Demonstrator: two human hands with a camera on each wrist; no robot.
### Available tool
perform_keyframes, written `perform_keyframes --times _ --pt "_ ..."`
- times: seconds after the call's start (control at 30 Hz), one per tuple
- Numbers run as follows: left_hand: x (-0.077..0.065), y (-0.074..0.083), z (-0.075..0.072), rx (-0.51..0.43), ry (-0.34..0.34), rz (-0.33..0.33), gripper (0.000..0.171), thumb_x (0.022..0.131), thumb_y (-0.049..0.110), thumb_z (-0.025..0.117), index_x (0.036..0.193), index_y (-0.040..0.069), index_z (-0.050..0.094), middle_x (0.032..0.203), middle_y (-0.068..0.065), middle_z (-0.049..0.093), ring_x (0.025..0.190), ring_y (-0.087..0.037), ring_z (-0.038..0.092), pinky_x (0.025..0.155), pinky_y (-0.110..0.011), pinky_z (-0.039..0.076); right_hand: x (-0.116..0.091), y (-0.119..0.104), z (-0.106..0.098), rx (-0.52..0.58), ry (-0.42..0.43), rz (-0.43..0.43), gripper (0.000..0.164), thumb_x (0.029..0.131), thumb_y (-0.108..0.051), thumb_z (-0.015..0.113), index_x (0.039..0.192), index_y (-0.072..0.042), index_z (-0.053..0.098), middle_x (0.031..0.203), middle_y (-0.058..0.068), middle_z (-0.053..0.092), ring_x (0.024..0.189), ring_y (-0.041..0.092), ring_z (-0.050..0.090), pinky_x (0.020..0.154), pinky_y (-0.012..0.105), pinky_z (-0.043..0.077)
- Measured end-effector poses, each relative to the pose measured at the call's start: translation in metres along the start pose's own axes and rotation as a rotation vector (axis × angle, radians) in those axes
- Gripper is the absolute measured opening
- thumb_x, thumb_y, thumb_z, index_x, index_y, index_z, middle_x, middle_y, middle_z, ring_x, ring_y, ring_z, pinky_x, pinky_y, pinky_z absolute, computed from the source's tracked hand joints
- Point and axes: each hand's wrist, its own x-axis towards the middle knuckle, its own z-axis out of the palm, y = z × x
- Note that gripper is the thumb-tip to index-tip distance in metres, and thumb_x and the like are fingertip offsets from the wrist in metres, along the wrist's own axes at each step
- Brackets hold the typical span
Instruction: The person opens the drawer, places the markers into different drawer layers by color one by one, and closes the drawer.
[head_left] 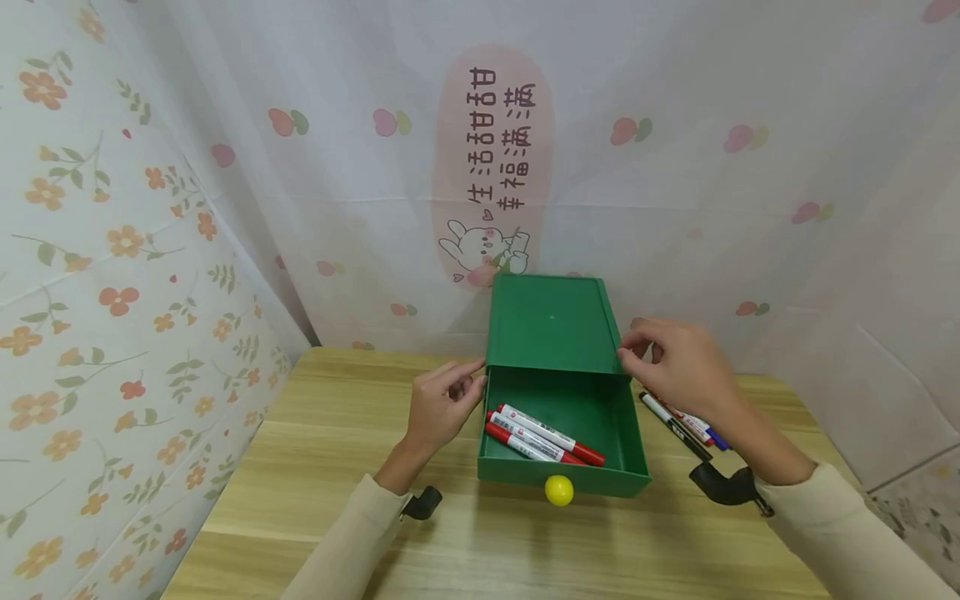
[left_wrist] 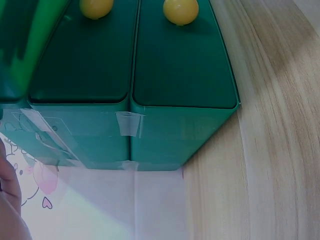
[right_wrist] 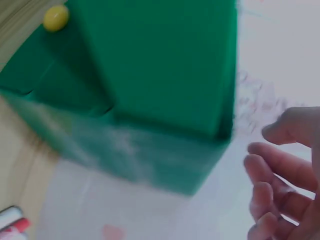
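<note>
A green drawer cabinet (head_left: 551, 321) stands against the curtain with its top drawer (head_left: 562, 396) pulled out. Inside that drawer lie three white markers (head_left: 547, 429) with red caps; a yellow knob (head_left: 558, 490) sits on its front. My left hand (head_left: 442, 404) has its index finger and thumb extended against the cabinet's upper left side. At the upper right edge is my right hand (head_left: 678, 362), fingers loosely bent and holding nothing. The right wrist view shows this hand (right_wrist: 287, 175) with a gap between the fingertips and the blurred cabinet.
Several markers (head_left: 678, 425), black, red and blue, lie on the wooden table (head_left: 300, 492) to the cabinet's right. Lower drawers (left_wrist: 185, 65) with yellow knobs are closed, and clear tape (left_wrist: 129, 124) joins the cabinet's tiers. A printed curtain (head_left: 360, 192) hangs behind.
</note>
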Motion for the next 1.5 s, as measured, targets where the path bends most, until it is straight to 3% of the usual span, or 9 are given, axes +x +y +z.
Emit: perform_keyframes --times 0.23,0.73,0.9,1.07,1.5 --pt "0.000 0.001 0.000 0.003 -0.003 -0.007 0.025 0.091 -0.011 0.080 0.116 -0.007 0.082 0.072 -0.004 0.065 0.056 -0.012 0.053 0.051 -0.019 0.045 -0.023 0.057 0.017 0.026 0.065 0.111 0.008 0.098 -0.013 0.076 0.097 -0.008 0.083 0.085 -0.001 0.074 0.073 0.018 0.064 0.063 0.035 0.050" --pt "-0.001 0.001 0.001 0.000 0.009 -0.006 0.026 0.091 -0.012 0.079 0.116 -0.006 0.083 0.071 -0.003 0.064 0.056 -0.012 0.053 0.051 -0.020 0.045 -0.081 0.140 0.060 -0.014 -0.007 0.335 0.016 0.095 -0.014 0.078 0.101 0.001 0.080 0.088 0.010 0.077 0.070 0.021 0.064 0.057 0.034 0.046" --pt "-0.002 0.000 0.001 0.004 0.006 -0.014 0.025 0.092 -0.011 0.079 0.116 -0.006 0.083 0.072 -0.003 0.064 0.057 -0.011 0.053 0.051 -0.020 0.045 -0.098 0.157 0.070 -0.019 -0.083 0.397 0.025 0.097 -0.017 0.079 0.109 0.005 0.079 0.095 0.016 0.078 0.072 0.024 0.066 0.056 0.035 0.046" --pt "-0.002 0.000 0.002 0.004 0.011 -0.016 0.026 0.092 -0.011 0.079 0.116 -0.006 0.082 0.071 -0.003 0.064 0.057 -0.011 0.053 0.051 -0.020 0.045 -0.110 0.168 0.079 -0.030 -0.122 0.447 0.024 0.097 -0.017 0.081 0.108 0.004 0.080 0.095 0.016 0.077 0.073 0.024 0.065 0.057 0.035 0.046" --pt "-0.002 -0.001 0.002 -0.001 0.009 -0.009 0.026 0.092 -0.011 0.079 0.117 -0.006 0.082 0.072 -0.003 0.065 0.057 -0.012 0.054 0.051 -0.020 0.046 -0.117 0.179 0.091 -0.051 -0.188 0.519 0.019 0.095 -0.017 0.082 0.102 0.001 0.080 0.092 0.013 0.077 0.081 0.030 0.068 0.059 0.038 0.048"
